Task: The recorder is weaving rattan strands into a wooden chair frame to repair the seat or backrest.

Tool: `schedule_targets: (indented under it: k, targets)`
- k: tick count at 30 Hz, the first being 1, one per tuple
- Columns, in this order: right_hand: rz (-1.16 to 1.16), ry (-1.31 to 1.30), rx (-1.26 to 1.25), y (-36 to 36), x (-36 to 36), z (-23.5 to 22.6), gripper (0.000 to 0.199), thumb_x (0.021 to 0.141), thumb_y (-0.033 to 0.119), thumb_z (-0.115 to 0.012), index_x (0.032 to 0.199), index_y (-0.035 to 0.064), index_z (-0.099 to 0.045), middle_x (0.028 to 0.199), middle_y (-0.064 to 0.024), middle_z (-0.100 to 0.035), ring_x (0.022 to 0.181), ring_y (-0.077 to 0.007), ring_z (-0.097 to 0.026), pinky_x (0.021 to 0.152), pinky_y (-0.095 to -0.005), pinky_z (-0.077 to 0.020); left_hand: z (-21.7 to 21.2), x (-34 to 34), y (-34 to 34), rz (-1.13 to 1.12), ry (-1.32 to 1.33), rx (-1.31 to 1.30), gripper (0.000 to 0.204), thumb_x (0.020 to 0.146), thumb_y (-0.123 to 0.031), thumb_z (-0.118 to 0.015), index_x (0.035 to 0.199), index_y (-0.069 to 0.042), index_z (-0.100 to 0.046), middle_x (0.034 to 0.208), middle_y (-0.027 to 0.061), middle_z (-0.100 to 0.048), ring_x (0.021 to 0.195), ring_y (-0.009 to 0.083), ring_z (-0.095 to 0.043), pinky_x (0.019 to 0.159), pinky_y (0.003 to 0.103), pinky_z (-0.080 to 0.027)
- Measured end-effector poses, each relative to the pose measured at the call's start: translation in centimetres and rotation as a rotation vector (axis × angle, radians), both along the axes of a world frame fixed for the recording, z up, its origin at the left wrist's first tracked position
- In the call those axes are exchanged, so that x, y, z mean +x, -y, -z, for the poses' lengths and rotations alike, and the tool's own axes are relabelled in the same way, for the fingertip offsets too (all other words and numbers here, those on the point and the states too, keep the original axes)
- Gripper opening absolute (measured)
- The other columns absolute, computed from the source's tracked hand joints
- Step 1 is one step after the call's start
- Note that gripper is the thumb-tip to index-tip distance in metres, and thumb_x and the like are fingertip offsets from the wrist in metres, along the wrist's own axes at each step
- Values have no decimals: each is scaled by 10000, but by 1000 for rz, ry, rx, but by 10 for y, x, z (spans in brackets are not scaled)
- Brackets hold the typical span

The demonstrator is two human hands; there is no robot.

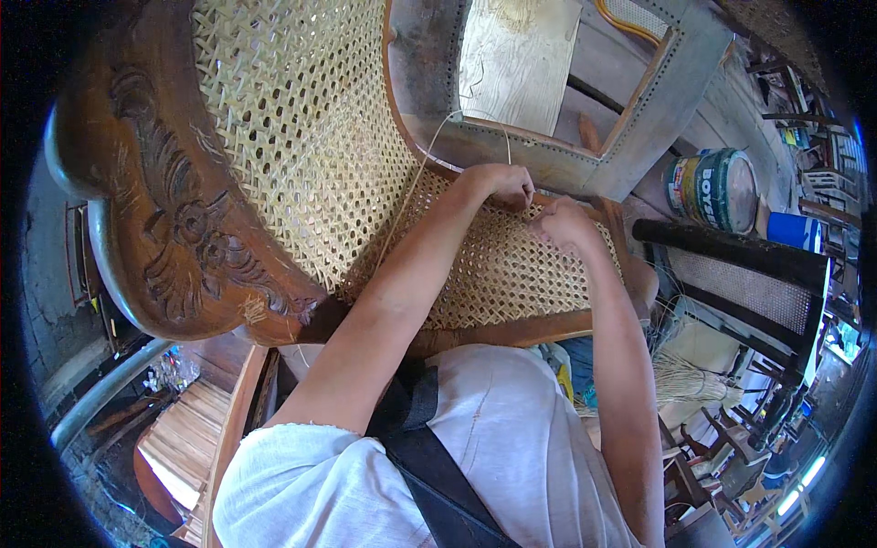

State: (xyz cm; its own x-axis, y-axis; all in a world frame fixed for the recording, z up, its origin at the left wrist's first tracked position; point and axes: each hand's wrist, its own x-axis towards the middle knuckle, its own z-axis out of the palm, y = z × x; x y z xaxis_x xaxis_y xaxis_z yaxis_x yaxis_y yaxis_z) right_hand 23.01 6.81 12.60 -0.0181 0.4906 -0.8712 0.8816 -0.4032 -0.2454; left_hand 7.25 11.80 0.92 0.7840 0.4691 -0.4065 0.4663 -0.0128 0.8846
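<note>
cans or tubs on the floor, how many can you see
2. A round paint-type can lies on the floor right of the grey wooden frame, and a blue tub sits just right of it, partly cut off by a dark chair back. Clutter further right may hide more.

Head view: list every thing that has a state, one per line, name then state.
Left hand: fingers pinched on the cane strand.
Right hand: fingers curled at the seat's far edge.
Cane strand: loose, looping up from the seat.
Woven cane seat: woven across.
Paint can: lying on its side.
Grey wooden frame: open, no weave.
</note>
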Motion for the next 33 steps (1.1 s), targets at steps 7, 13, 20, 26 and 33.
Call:
schedule_targets:
  k: [7,13,20,26,33]
  targets:
    - [-321,70,156,5,1,-11,423,750,300,-721,1038,-3,-649,1133,-241,-623,1052,-331,-623,914,-424,-483,2,-14,12,-165,-24,3,194,735,-235,-714,865,-93,-743,742,33,-704,656,126,-633,627,299,-513]
    - [-73,87,388,19,-5,1,487,786,367,-696,1064,-26,-620,1105,-276,-618,1065,-410,-592,922,-468,-474,-13,-11,15,-123,-8,106,188,753,-209,-703,892,-86,-735,823,67,-721,719,149,-654,681,324,-519]
    - [16,107,522,28,-17,30,280,763,177,-638,980,3,-602,987,-253,-648,974,-425,-606,842,-459,-487,-28,-12,17,-108,-78,173,172,758,-155,-719,919,-97,-733,877,87,-721,767,157,-661,719,326,-523]
    - [42,-63,451,46,49,-15,171,787,117,-601,928,20,-584,847,-196,-633,829,-338,-633,725,-413,-475,-37,-14,18,-119,-58,59,198,769,-194,-740,946,-104,-737,866,49,-721,784,143,-656,728,307,-518]
    - [156,-169,568,25,38,-27,198,815,164,-612,938,12,-579,947,-215,-641,897,-331,-641,777,-409,-485,-36,9,27,-282,350,-304,287,835,-336,-736,962,-79,-731,729,7,-669,622,70,-582,586,227,-486]
